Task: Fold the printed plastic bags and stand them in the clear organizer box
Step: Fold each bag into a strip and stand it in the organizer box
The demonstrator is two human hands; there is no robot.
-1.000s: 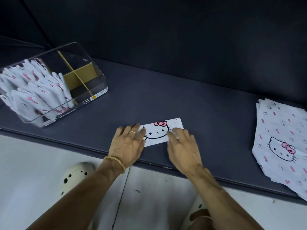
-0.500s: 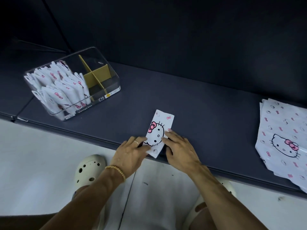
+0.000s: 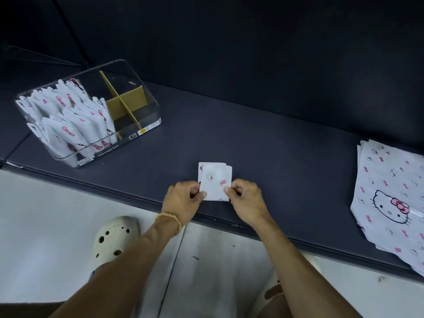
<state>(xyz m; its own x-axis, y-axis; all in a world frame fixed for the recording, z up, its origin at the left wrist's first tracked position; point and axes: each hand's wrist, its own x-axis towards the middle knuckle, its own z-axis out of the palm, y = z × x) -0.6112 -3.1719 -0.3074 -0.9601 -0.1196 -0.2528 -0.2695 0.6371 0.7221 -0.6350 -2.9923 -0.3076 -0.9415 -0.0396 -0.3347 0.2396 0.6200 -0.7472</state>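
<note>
Now, step: the person is finishing the last fold of one bag point(image 3: 214, 182), which is lying on the tabletop point(image 3: 275, 143) near its front edge, at the frame's centre.
Left hand point(image 3: 183, 200): it is pinching the bag's lower left edge, fingers curled round it.
Right hand point(image 3: 246, 200): it is pinching the lower right edge the same way, thumb on top.
Doing it well: judging by the offset layers showing at the bag's 12 o'clock edge, the corners are wanting alignment before the crease is pressed; slick plastic is likely springing open, so both pinches should be holding until the packet is standing in the box.
Box point(image 3: 146, 115): it is sitting at 10 o'clock from the bag, well apart; folded bags point(image 3: 68, 125) are filling its left side, while the compartments by the cardboard divider point(image 3: 128, 104) are looking free.
Stack point(image 3: 390, 198): unfolded bags are waiting at 3 o'clock, overhanging the front edge.
Surface: dark, matte, smooth-looking.
Room: a dark wall is rising behind; pale floor point(image 3: 46, 226) and a cream clog point(image 3: 114, 239) are showing below.
</note>
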